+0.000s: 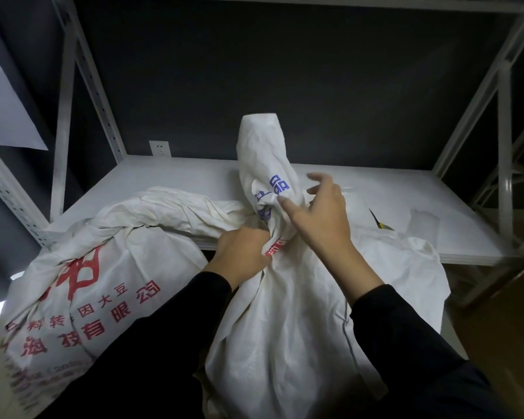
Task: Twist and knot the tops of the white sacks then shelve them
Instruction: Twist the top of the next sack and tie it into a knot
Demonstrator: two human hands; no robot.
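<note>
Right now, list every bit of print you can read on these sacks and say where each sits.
"料转…因大豆": red, on the left sack; one character lost in a fold.
"技有限公司": red, the line below it.
"品": blue, on the twisted top of the middle sack.
Not readable: the cut-off big red character and the small blurred bottom line on the left sack, the creased blue character under "品", the red print beside the left hand.

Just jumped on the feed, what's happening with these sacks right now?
A person is closing a white sack in front of a white shelf. The left hand grips its gathered neck, with the twisted top standing upright above. The right hand is beside that top, spread open, thumb on the fabric. No knot shows yet. A second sack with red print lies at the left.
</note>
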